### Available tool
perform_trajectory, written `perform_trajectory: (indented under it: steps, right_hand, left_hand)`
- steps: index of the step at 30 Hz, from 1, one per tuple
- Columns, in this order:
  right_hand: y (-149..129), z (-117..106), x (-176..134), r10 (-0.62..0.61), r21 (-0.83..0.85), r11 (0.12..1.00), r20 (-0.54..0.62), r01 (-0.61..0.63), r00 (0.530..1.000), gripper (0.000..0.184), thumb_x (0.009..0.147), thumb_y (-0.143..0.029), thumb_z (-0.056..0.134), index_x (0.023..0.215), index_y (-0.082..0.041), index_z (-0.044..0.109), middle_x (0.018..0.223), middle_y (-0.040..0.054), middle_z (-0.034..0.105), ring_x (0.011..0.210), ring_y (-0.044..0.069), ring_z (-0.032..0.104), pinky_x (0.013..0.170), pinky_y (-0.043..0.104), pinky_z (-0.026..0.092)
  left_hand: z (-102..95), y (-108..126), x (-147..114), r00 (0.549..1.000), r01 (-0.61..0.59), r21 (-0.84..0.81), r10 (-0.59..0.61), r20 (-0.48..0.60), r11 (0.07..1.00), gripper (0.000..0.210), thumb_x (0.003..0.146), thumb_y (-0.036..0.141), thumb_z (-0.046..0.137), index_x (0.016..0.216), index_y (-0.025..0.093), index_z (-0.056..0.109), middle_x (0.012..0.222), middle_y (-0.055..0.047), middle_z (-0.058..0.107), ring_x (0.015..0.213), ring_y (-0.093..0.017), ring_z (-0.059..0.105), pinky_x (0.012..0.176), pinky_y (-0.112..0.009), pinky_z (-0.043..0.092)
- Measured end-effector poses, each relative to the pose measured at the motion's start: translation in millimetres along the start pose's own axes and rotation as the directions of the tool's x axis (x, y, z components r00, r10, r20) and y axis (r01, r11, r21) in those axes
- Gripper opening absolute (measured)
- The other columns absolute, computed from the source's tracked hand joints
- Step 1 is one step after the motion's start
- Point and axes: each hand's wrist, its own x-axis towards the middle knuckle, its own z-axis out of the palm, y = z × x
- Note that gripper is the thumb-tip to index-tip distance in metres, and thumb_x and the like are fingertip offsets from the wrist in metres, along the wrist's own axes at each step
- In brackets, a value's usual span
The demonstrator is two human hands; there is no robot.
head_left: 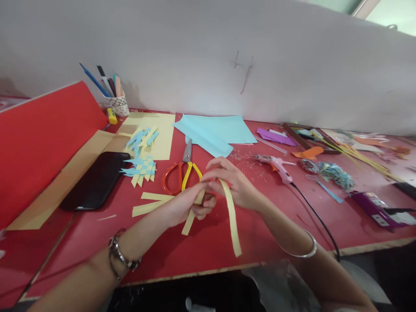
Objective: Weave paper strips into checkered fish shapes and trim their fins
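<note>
My left hand (191,203) is closed on a pale yellow paper strip, with a folded part between its fingers and one end hanging below. My right hand (229,182) meets it at the fingertips, pinching a long yellow paper strip (232,221) that curves down toward the table's front edge. Whether both ends belong to one strip is hidden by the fingers. Just behind my hands lie scissors (186,167) with one red and one yellow handle. More yellow strips (150,207) lie by my left wrist. Woven blue and yellow paper pieces (143,167) rest farther left.
Blue paper sheets (224,130) lie against the wall. A pink glue gun (276,167) with a black cord (312,212) is on the right, near a purple power strip (377,210). To the left are a black phone (97,182) and a pen cup (119,105).
</note>
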Motion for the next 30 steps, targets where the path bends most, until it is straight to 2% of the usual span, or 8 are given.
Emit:
perform_trajectory:
  steps: [4, 7, 9, 12, 14, 18, 25, 30]
  right_hand:
    - [3.4, 8.2, -5.4, 0.092, -0.181, 0.977, -0.131, -0.115, 0.987, 0.015, 0.084, -0.016, 0.034, 0.085, -0.019, 0.049, 0.084, 0.0036, 0.049, 0.070, 0.012, 0.049, 0.060, 0.024, 0.040]
    - [5.8, 15.3, -8.9, 0.174, -0.382, 0.889, -0.229, -0.253, 0.958, 0.015, 0.081, -0.014, 0.035, 0.080, -0.020, 0.048, 0.076, 0.0017, 0.050, 0.055, 0.011, 0.042, 0.049, 0.022, 0.032]
    - [7.3, 19.4, -10.4, 0.179, -0.500, 0.819, -0.244, -0.281, 0.953, 0.017, 0.079, -0.012, 0.035, 0.079, -0.019, 0.051, 0.075, 0.0024, 0.050, 0.052, 0.011, 0.040, 0.047, 0.023, 0.028]
    - [9.5, 22.4, -12.3, 0.183, -0.596, 0.747, -0.243, -0.295, 0.953, 0.023, 0.078, -0.009, 0.033, 0.079, -0.018, 0.054, 0.074, 0.0047, 0.049, 0.054, 0.013, 0.041, 0.047, 0.025, 0.025]
    - [10.7, 21.4, -13.4, 0.205, -0.603, 0.732, -0.250, -0.318, 0.946, 0.025, 0.077, -0.008, 0.032, 0.078, -0.018, 0.055, 0.074, 0.0055, 0.048, 0.056, 0.014, 0.041, 0.047, 0.026, 0.025]
    - [13.2, 13.6, -15.8, 0.240, -0.538, 0.779, -0.221, -0.323, 0.945, 0.028, 0.073, -0.005, 0.031, 0.080, -0.018, 0.054, 0.077, 0.0055, 0.047, 0.060, 0.014, 0.042, 0.047, 0.024, 0.027]
    - [23.4, 2.7, -18.8, 0.267, -0.184, 0.939, -0.145, -0.291, 0.953, 0.032, 0.062, 0.002, 0.032, 0.079, -0.019, 0.049, 0.078, 0.0034, 0.048, 0.068, 0.014, 0.047, 0.060, 0.025, 0.039]
    - [20.0, -10.0, -19.6, 0.166, 0.043, 0.984, 0.101, -0.171, 0.981, 0.026, 0.064, 0.000, 0.039, 0.078, -0.021, 0.047, 0.094, 0.0047, 0.048, 0.090, 0.016, 0.049, 0.077, 0.031, 0.042]
  left_hand:
    - [1.9, -1.7, 1.0, 0.995, -0.003, -0.052, -0.002, -0.104, 0.999, 0.034, 0.079, 0.045, 0.042, 0.073, 0.015, 0.057, 0.063, 0.002, 0.046, 0.046, -0.006, 0.034, 0.044, -0.019, 0.029]
    - [8.7, -2.6, 0.4, 0.976, 0.005, 0.017, -0.001, -0.217, 1.000, 0.019, 0.070, 0.032, 0.059, 0.074, 0.013, 0.059, 0.074, -0.003, 0.056, 0.068, -0.011, 0.051, 0.062, -0.023, 0.041]
    - [13.2, -3.9, -0.1, 0.984, 0.034, 0.023, -0.029, -0.177, 0.999, 0.013, 0.068, 0.024, 0.060, 0.076, 0.013, 0.057, 0.077, -0.005, 0.060, 0.074, -0.015, 0.056, 0.069, -0.027, 0.042]
    - [15.1, -7.6, -0.5, 0.992, 0.068, 0.008, -0.067, -0.108, 0.998, 0.004, 0.073, 0.017, 0.051, 0.076, 0.015, 0.052, 0.063, 0.000, 0.057, 0.056, -0.011, 0.054, 0.058, -0.025, 0.042]
    - [12.4, -9.8, -0.5, 0.989, 0.088, -0.012, -0.089, -0.115, 0.996, 0.006, 0.076, 0.015, 0.045, 0.074, 0.015, 0.051, 0.049, 0.006, 0.046, 0.039, -0.005, 0.040, 0.049, -0.021, 0.036]
    - [3.1, -8.7, -1.7, 0.985, 0.111, -0.032, -0.114, -0.132, 0.993, 0.020, 0.084, 0.020, 0.036, 0.069, 0.015, 0.049, 0.043, 0.010, 0.030, 0.035, -0.003, 0.019, 0.038, -0.015, 0.021]
    - [-2.3, -3.2, -5.6, 0.990, 0.136, 0.034, -0.134, -0.040, 0.990, 0.031, 0.088, 0.030, 0.030, 0.076, 0.015, 0.054, 0.047, 0.006, 0.040, 0.035, -0.004, 0.028, 0.041, -0.018, 0.029]
    - [-5.0, -2.8, -5.0, 0.985, 0.159, -0.034, -0.161, -0.061, 0.987, 0.033, 0.086, 0.031, 0.036, 0.058, 0.015, 0.044, 0.044, 0.008, 0.029, 0.037, -0.004, 0.017, 0.039, -0.016, 0.021]
